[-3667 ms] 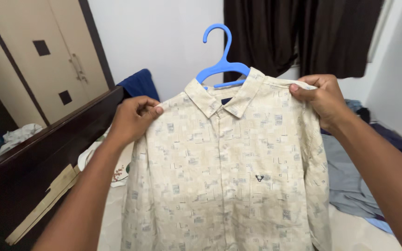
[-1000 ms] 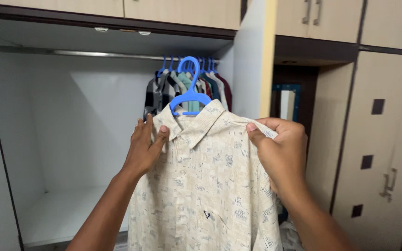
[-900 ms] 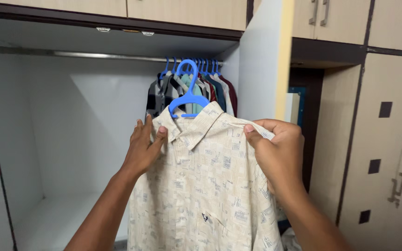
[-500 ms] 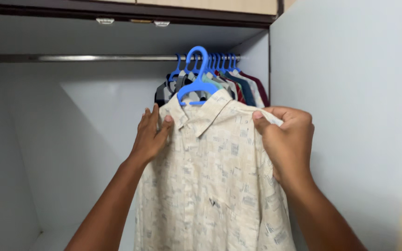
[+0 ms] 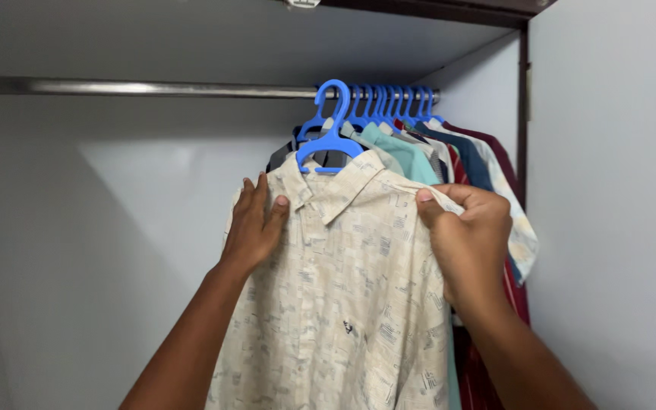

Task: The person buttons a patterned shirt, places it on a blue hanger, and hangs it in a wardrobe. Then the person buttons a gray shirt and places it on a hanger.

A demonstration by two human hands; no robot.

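A cream patterned shirt [image 5: 347, 296] hangs on a blue plastic hanger [image 5: 331, 135], held up in front of me inside an open wardrobe. My left hand [image 5: 256, 224] grips the shirt's left shoulder near the collar. My right hand [image 5: 466, 235] pinches the right shoulder seam. The hanger's hook is level with the metal rail [image 5: 153, 89], right beside the hooks of the other hangers; whether it rests on the rail is unclear.
Several shirts on blue hangers [image 5: 449, 152] hang bunched at the rail's right end, just behind the held shirt. The wardrobe's grey side wall [image 5: 616, 212] stands at the right. The left stretch of the rail carries nothing.
I have moved closer into the wardrobe. The shirt and hanger have gone up and right toward the rail and the hanging shirts. Both hands keep their grip.
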